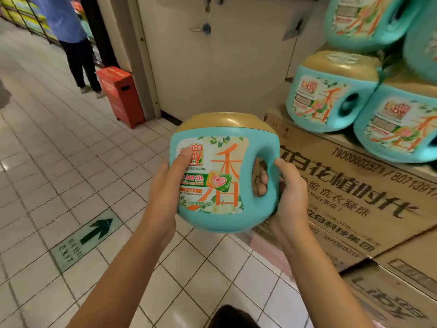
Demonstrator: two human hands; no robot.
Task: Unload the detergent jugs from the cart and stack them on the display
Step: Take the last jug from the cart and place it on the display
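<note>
Teal jug (222, 185) upright, right hand (289, 195) curled through its handle (272, 162), left hand (165, 185) gripping its side; display stack (331, 95) up-right

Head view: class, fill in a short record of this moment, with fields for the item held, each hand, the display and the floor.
item held: teal detergent jug with gold lid, upright, held in the air
left hand: grips the jug's left side, thumb on the label
right hand: fingers through the jug's handle
display: matching jugs stacked in tiers on cardboard cartons, at right
floor: white tiles, green exit arrow
cart: not in view
</note>
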